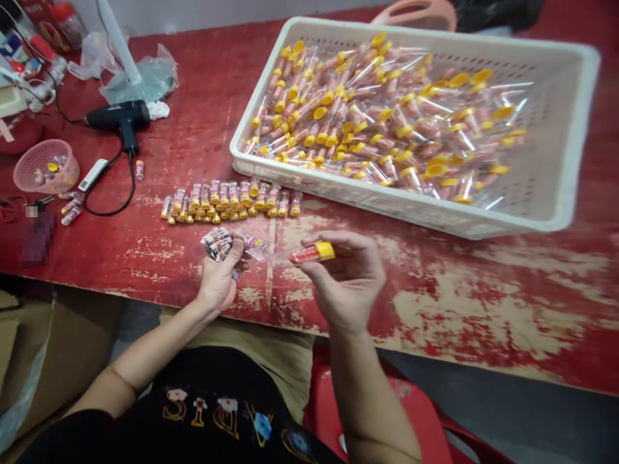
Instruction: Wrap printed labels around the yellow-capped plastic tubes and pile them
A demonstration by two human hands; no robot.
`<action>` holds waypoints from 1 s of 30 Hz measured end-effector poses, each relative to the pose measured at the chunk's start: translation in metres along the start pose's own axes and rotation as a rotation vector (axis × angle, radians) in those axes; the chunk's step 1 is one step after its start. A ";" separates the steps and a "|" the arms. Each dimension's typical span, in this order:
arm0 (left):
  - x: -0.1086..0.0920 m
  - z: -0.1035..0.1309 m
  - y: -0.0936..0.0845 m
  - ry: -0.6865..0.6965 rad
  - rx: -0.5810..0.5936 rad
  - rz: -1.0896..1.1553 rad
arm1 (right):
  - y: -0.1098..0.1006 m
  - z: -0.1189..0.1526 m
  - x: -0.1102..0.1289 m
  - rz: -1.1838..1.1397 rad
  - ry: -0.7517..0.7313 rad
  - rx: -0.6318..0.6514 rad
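My left hand [217, 280] is closed on a small stack of printed plastic sleeves [216, 243]. Under its thumb, one clear printed sleeve [255, 245] sticks out to the right. Between the thumb and fingers of my right hand [351, 280] is a small clear tube [304, 254] with a yellow cap [325, 250] and reddish contents. The tube lies nearly level, its cap toward my right palm and its far end near the sleeve; I cannot tell whether they touch. Just beyond my hands, several sleeved tubes [232, 196] stand grouped on the red table [193, 142].
A large white crate [401, 206] heaped with yellow-capped tubes [333, 109] takes up the back right. On the left are a black heat gun [120, 119] with its cord, a pink basket [29, 169], a plastic bag [162, 74] and scissors [12, 207]. A red chair [411, 412] is below the table.
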State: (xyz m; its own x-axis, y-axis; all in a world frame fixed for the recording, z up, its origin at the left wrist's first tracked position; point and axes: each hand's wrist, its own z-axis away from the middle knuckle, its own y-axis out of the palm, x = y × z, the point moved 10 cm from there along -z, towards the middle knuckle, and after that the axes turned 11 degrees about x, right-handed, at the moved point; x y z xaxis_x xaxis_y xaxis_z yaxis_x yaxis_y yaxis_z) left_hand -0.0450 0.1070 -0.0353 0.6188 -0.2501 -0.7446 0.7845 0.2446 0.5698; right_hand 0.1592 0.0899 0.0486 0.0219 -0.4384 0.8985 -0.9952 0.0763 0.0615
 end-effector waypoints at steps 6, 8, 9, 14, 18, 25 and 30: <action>0.008 0.012 0.011 -0.031 0.074 -0.033 | -0.006 0.026 0.011 0.101 -0.113 -0.183; 0.007 0.016 0.012 -0.036 0.080 -0.055 | -0.004 0.035 0.019 0.156 -0.175 -0.189; 0.007 0.017 0.011 -0.037 0.076 -0.058 | 0.000 0.039 0.022 0.183 -0.198 -0.162; 0.003 0.023 0.011 -0.074 0.097 -0.017 | 0.015 0.059 0.030 0.326 -0.281 -0.021; 0.003 0.022 0.015 -0.105 0.120 -0.054 | 0.024 0.063 0.031 0.372 -0.240 0.067; 0.019 0.019 0.029 -0.179 0.256 -0.112 | 0.027 0.053 0.015 0.332 -0.008 0.094; 0.021 0.020 0.029 -0.135 0.284 -0.131 | 0.025 0.051 0.012 0.285 0.035 0.115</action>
State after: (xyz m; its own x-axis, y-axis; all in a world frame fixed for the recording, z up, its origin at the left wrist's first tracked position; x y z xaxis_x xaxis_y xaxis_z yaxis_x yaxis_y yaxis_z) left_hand -0.0083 0.0901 -0.0270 0.4970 -0.3886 -0.7759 0.8255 -0.0638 0.5608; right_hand 0.1295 0.0406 0.0387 -0.2581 -0.3824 0.8872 -0.9660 0.0891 -0.2426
